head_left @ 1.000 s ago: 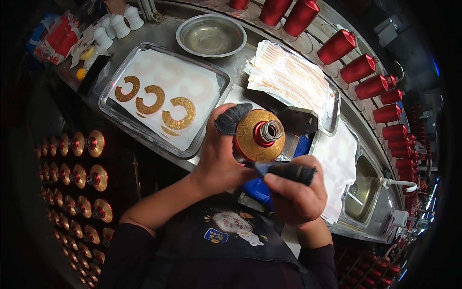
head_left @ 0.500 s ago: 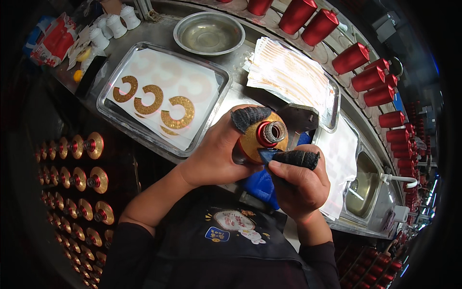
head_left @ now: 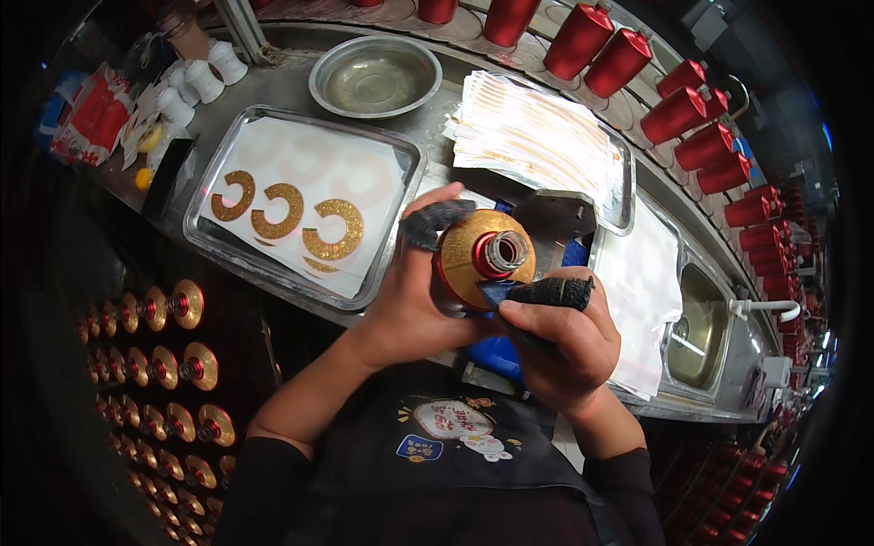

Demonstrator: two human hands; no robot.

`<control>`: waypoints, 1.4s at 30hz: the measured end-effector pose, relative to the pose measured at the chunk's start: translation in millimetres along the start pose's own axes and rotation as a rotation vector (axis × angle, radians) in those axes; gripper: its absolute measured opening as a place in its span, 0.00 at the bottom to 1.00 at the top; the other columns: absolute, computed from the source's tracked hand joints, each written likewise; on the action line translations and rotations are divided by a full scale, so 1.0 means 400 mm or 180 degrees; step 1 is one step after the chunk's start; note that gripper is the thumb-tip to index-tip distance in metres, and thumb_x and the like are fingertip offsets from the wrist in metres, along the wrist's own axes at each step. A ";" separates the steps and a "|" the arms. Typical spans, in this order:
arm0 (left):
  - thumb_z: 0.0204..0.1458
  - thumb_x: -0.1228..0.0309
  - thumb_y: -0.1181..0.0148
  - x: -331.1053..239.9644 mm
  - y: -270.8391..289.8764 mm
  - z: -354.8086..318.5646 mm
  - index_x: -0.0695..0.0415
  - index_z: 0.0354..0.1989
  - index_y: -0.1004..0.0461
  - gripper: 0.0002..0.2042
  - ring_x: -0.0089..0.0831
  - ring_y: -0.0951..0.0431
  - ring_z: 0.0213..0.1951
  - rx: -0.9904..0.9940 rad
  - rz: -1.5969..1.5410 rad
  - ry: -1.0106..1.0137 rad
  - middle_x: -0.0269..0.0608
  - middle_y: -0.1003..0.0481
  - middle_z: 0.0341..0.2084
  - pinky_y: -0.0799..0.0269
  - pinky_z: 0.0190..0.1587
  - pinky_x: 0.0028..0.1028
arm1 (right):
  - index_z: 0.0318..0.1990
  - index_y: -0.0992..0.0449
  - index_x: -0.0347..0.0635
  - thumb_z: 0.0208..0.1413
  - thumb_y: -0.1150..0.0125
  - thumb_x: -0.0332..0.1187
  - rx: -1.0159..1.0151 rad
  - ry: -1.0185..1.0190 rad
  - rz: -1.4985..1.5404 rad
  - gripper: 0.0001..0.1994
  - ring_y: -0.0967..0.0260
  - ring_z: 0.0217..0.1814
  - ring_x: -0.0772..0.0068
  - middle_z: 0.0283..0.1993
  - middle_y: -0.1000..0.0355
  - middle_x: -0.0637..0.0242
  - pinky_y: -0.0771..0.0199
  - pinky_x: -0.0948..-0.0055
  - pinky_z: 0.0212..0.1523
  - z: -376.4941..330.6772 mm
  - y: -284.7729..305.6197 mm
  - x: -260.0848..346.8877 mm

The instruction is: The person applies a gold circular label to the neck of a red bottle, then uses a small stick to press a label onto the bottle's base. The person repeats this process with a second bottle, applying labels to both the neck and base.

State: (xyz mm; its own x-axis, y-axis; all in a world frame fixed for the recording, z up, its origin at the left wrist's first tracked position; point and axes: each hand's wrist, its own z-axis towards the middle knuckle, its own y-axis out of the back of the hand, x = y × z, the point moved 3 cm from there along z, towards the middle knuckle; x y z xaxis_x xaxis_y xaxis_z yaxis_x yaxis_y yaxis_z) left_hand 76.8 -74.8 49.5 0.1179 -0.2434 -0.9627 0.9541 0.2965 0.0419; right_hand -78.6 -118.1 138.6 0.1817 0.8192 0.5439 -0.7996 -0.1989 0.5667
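Observation:
My left hand is wrapped round a red bottle with a gold shoulder, its open glass mouth turned up towards me. A black cover sleeves the left thumb, at the shoulder's far left edge. My right hand pinches a small dark pointed blade, whose tip lies against the near side of the gold shoulder. Another black cover is on the right thumb. The bottle's lower body is hidden under the hands.
A metal tray holds a white sheet with gold C-shaped labels. Behind stand a steel basin and stacked label sheets. Red bottles line the back ledge; gold-shouldered ones fill the lower left. A sink lies right.
The whole view has shifted a little. My left thumb has slid off the gold shoulder towards its edge, uncovering more of it. The blade stays at the near side of the shoulder.

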 end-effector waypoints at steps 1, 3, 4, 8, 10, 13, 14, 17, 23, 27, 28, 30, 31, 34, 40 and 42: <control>0.36 0.64 0.18 0.008 0.001 0.006 0.58 0.63 0.36 0.43 0.50 0.31 0.61 0.0165 -0.0179 0.0094 0.54 0.35 0.59 0.33 0.62 0.43 | 0.39 0.17 0.39 0.32 0.30 0.17 -0.0045 0.0012 -0.0015 0.19 0.28 0.34 0.56 0.33 0.25 0.61 0.28 0.65 0.34 0.003 -0.003 0.000; 0.35 0.63 0.17 0.002 0.000 0.005 0.58 0.63 0.36 0.44 0.49 0.32 0.62 0.0162 0.0300 -0.0205 0.54 0.36 0.61 0.34 0.63 0.43 | 0.39 0.17 0.39 0.32 0.30 0.16 -0.0045 -0.0021 0.0052 0.19 0.28 0.34 0.56 0.33 0.25 0.61 0.28 0.65 0.35 0.000 -0.009 0.001; 0.34 0.63 0.17 -0.010 -0.010 0.002 0.59 0.63 0.36 0.45 0.49 0.32 0.62 0.0029 0.0932 -0.0617 0.54 0.36 0.61 0.34 0.64 0.43 | 0.39 0.17 0.38 0.32 0.31 0.16 -0.0028 -0.0079 0.0077 0.19 0.28 0.34 0.56 0.33 0.25 0.61 0.28 0.64 0.35 -0.004 -0.004 -0.002; 0.35 0.66 0.18 0.010 -0.002 0.001 0.59 0.63 0.36 0.44 0.51 0.31 0.62 -0.0192 0.0006 -0.0269 0.54 0.36 0.60 0.33 0.63 0.43 | 0.38 0.18 0.38 0.31 0.33 0.15 -0.0099 0.0033 0.0107 0.20 0.28 0.34 0.56 0.34 0.25 0.60 0.28 0.64 0.35 -0.006 -0.005 -0.007; 0.35 0.66 0.19 0.012 0.006 0.011 0.60 0.62 0.36 0.43 0.52 0.33 0.62 0.0236 -0.0400 0.0196 0.55 0.36 0.60 0.34 0.63 0.44 | 0.38 0.18 0.38 0.31 0.34 0.15 -0.0144 -0.0042 0.0079 0.20 0.28 0.34 0.56 0.33 0.26 0.60 0.29 0.65 0.35 -0.008 -0.004 -0.007; 0.38 0.65 0.20 0.006 -0.029 -0.016 0.62 0.61 0.36 0.41 0.45 0.32 0.60 -0.0247 0.1185 -0.0821 0.50 0.36 0.58 0.33 0.62 0.42 | 0.40 0.18 0.38 0.33 0.31 0.18 -0.0302 -0.0103 0.0023 0.20 0.29 0.34 0.57 0.32 0.28 0.63 0.29 0.67 0.35 -0.019 -0.010 -0.005; 0.39 0.64 0.21 0.030 -0.035 -0.041 0.63 0.60 0.36 0.40 0.44 0.31 0.59 -0.0500 0.1009 -0.0632 0.50 0.36 0.57 0.33 0.61 0.41 | 0.41 0.18 0.37 0.33 0.31 0.19 -0.0357 -0.0001 -0.0072 0.20 0.29 0.34 0.58 0.32 0.29 0.63 0.29 0.67 0.36 -0.024 -0.023 0.003; 0.38 0.63 0.19 0.104 -0.033 -0.059 0.63 0.59 0.35 0.40 0.43 0.31 0.56 -0.0798 0.0643 -0.0204 0.50 0.35 0.54 0.32 0.58 0.40 | 0.42 0.19 0.34 0.36 0.31 0.24 -0.0147 0.0596 -0.0342 0.19 0.29 0.35 0.61 0.33 0.31 0.63 0.27 0.66 0.38 -0.030 -0.077 0.048; 0.33 0.62 0.15 0.034 -0.032 -0.013 0.61 0.61 0.38 0.46 0.46 0.30 0.54 -0.0787 0.1399 -0.0913 0.49 0.37 0.54 0.31 0.56 0.39 | 0.40 0.18 0.39 0.37 0.32 0.22 -0.0538 -0.0077 -0.0065 0.17 0.28 0.36 0.61 0.35 0.27 0.63 0.26 0.66 0.35 -0.057 -0.010 -0.004; 0.34 0.62 0.16 0.040 -0.033 -0.009 0.61 0.61 0.38 0.45 0.48 0.32 0.56 -0.0758 0.0815 -0.0733 0.51 0.39 0.56 0.32 0.57 0.41 | 0.39 0.17 0.40 0.39 0.32 0.23 -0.0017 0.0364 0.0164 0.15 0.28 0.38 0.58 0.36 0.25 0.64 0.27 0.66 0.37 -0.064 -0.011 -0.017; 0.34 0.62 0.16 0.053 -0.032 -0.003 0.61 0.61 0.38 0.45 0.48 0.31 0.56 -0.0664 0.0711 -0.0482 0.51 0.37 0.56 0.31 0.57 0.41 | 0.39 0.17 0.41 0.39 0.32 0.22 -0.0104 0.0276 0.0277 0.15 0.28 0.38 0.58 0.36 0.25 0.64 0.26 0.66 0.37 -0.057 -0.008 -0.025; 0.33 0.61 0.15 0.077 -0.028 -0.003 0.61 0.60 0.37 0.45 0.48 0.28 0.55 -0.0497 0.0544 0.0042 0.51 0.35 0.55 0.30 0.57 0.41 | 0.39 0.16 0.42 0.38 0.32 0.22 -0.0391 0.0086 -0.0372 0.16 0.27 0.38 0.59 0.36 0.24 0.63 0.26 0.67 0.37 -0.035 0.020 -0.058; 0.33 0.61 0.15 0.106 -0.020 -0.013 0.61 0.61 0.37 0.46 0.47 0.27 0.54 -0.0385 0.0475 0.0231 0.50 0.33 0.54 0.30 0.57 0.41 | 0.39 0.16 0.42 0.35 0.32 0.20 -0.0248 0.0199 -0.0130 0.18 0.27 0.36 0.58 0.36 0.23 0.62 0.27 0.67 0.36 -0.048 -0.006 -0.060; 0.31 0.66 0.15 0.064 -0.008 0.001 0.59 0.62 0.37 0.46 0.42 0.25 0.53 -0.0119 0.0390 0.0361 0.46 0.28 0.52 0.28 0.58 0.38 | 0.42 0.18 0.38 0.43 0.30 0.22 0.0213 -0.0635 0.0834 0.14 0.25 0.36 0.64 0.36 0.23 0.61 0.26 0.69 0.37 -0.062 -0.001 -0.057; 0.30 0.71 0.15 0.019 0.043 0.059 0.59 0.65 0.38 0.49 0.34 0.28 0.61 0.0894 0.0045 0.0194 0.43 0.28 0.56 0.33 0.64 0.35 | 0.38 0.22 0.35 0.51 0.26 0.34 0.0194 -0.2062 0.1250 0.14 0.30 0.39 0.81 0.36 0.26 0.69 0.32 0.82 0.42 0.023 0.009 -0.182; 0.29 0.69 0.15 0.029 0.052 0.074 0.59 0.64 0.37 0.48 0.36 0.26 0.58 0.1216 -0.0017 0.0224 0.44 0.26 0.55 0.31 0.62 0.34 | 0.37 0.22 0.35 0.48 0.25 0.35 0.0347 -0.1993 0.1195 0.14 0.30 0.37 0.79 0.35 0.25 0.68 0.31 0.80 0.41 0.058 0.011 -0.200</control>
State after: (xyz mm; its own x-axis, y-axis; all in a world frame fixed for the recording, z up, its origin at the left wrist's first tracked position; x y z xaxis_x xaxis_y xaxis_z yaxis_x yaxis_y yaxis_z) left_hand 106.2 -98.8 46.9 0.1062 -0.1762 -0.9786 0.9900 -0.0733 0.1206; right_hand -83.4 -197.0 112.1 0.2257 0.2317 0.9462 -0.8168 -0.4844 0.3135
